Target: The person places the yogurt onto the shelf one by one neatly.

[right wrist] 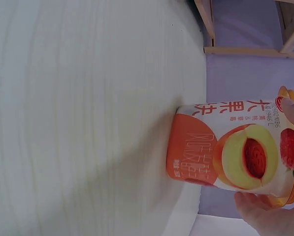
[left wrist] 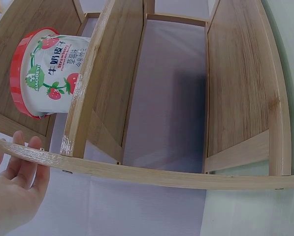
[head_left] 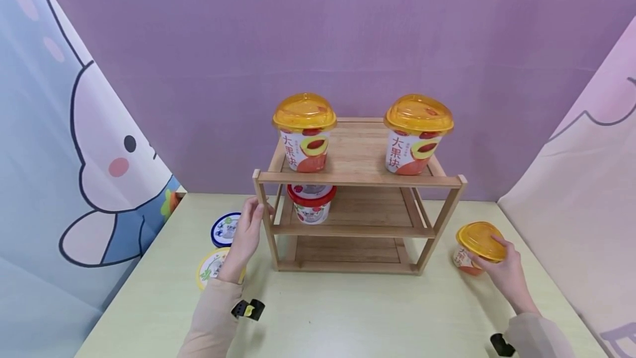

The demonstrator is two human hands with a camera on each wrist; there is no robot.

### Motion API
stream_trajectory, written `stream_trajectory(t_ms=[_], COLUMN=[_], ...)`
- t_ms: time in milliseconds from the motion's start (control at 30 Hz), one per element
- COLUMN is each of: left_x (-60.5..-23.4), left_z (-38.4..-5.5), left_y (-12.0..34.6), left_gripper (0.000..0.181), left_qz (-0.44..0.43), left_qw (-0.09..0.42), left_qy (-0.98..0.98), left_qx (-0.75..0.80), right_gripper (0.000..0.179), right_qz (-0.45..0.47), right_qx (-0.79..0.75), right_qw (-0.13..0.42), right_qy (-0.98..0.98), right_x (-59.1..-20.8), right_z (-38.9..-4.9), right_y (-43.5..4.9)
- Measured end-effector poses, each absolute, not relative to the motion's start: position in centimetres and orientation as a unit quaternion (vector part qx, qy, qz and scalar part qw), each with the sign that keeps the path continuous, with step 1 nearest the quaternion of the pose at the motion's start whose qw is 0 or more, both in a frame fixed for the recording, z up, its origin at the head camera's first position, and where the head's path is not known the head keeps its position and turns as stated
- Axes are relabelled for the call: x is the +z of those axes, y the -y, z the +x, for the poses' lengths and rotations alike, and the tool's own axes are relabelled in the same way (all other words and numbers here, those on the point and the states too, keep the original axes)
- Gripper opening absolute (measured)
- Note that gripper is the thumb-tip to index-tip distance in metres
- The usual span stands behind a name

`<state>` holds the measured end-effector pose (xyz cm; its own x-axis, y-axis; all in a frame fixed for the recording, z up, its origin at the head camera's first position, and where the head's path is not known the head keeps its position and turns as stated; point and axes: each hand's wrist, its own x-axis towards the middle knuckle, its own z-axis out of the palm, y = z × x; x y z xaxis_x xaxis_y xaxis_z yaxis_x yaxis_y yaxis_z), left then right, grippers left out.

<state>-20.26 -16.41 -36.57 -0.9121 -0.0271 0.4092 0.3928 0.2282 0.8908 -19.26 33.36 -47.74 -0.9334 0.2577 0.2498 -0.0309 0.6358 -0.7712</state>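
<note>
My left hand [head_left: 248, 228] grips the left upright of a three-tier wooden shelf [head_left: 353, 232]. In the left wrist view the fingertips [left wrist: 34, 142] show past the post. Off to the right, my right hand [head_left: 505, 269] holds a fruit cup [head_left: 464, 261] by its orange-yellow domed lid, thumb on one side and fingers on the other. In the right wrist view this cup's peach print faces the camera, its base close to the table. A red-rimmed strawberry cup [head_left: 313, 211] stands at the left of the middle tier, near my left hand.
Two more yellow-lidded fruit cups stand on the top tier, one left [head_left: 305, 148] and one right [head_left: 409, 151]. Left of the shelf, a blue-rimmed tub [head_left: 223, 230] and a yellow-rimmed tub [head_left: 208, 269] sit on the table [head_left: 338, 319], partly behind my left arm. A purple curtain [head_left: 348, 43] hangs behind.
</note>
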Motion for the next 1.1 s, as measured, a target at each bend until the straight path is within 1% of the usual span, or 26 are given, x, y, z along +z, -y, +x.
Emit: stream_trajectory(t_ms=[267,433,633,867,1100], left_x=[-36.6,-36.6,-36.7,-36.9,-36.8], left_z=[-20.2,-20.2,-20.3,-20.4,-20.4], left_y=[16.5,16.5,16.5,16.5,16.5], left_gripper=[0.023,0.025,0.023,0.022,0.025], left_qz=[-0.122,-0.119,-0.122,-0.125,-0.120], left_qw=[0.168,0.167,0.171,0.175,0.167], left_qy=[0.765,0.766,0.760,0.756,0.759], left_qx=[-0.610,-0.609,-0.614,-0.618,-0.618], right_gripper=[0.074,0.072,0.066,0.067,0.067], right_qz=[-0.088,-0.080,-0.054,-0.043,-0.019], right_qx=[0.417,0.421,0.422,0.418,0.419], right_qw=[0.187,0.189,0.226,0.235,0.244], right_qy=[0.885,0.884,0.876,0.877,0.874], right_x=[-48.7,-47.9,-46.4,-44.8,-43.2], right_z=[-19.7,-19.2,-18.5,-17.6,-16.6], right_y=[-33.8,-33.5,-32.9,-32.5,-32.1])
